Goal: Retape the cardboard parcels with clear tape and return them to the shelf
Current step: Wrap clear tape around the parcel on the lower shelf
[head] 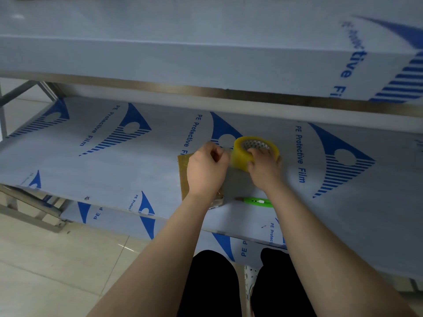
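A flat brown cardboard parcel (pixel 183 177) lies on the middle shelf (pixel 109 170), mostly hidden under my hands. My right hand (pixel 263 168) grips a yellowish roll of clear tape (pixel 240 152), fingers hooked into its core, just over the parcel's far right part. My left hand (pixel 207 168) is curled above the parcel beside the roll, its fingertips pinching what looks like the tape's free end; the strip itself is hard to make out. A grey-looking surface (pixel 238 184) between my wrists covers the parcel's middle.
A green utility knife (pixel 258 201) lies on the shelf just in front of the parcel, by my right wrist. An upper shelf (pixel 206 53) overhangs the work area. All shelves wear blue-printed protective film. Steel legs stand at left; tiled floor and my dark-trousered legs are below.
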